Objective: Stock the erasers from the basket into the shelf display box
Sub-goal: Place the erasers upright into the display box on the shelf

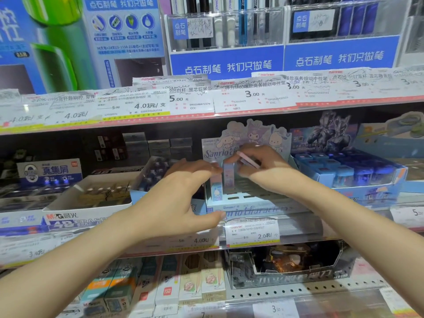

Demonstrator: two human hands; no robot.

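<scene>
**Both hands at the pastel display box on the middle shelf**

The pastel display box (250,203) sits on the middle shelf (206,246), between a blue box of dark-wrapped items (153,173) to its left and a blue tray of sharpener-like boxes (351,173) to its right. Its cartoon-printed header card (252,136) rises behind both hands. Two tall pastel erasers (223,180) stand upright at the box's left end; the slots to their right are bare.

The left hand (181,198) reaches in from the left, its fingers (206,167) straight and close together, tips touching the side of the upright erasers, thumb lying along the box's front edge. The right hand (259,166) hovers over the box, its fingers (231,159) curled and pinching a slim pink eraser (249,159), held tilted just above the standing ones.

Price tags (252,230) line the shelf edge below. The basket is out of view.
</scene>
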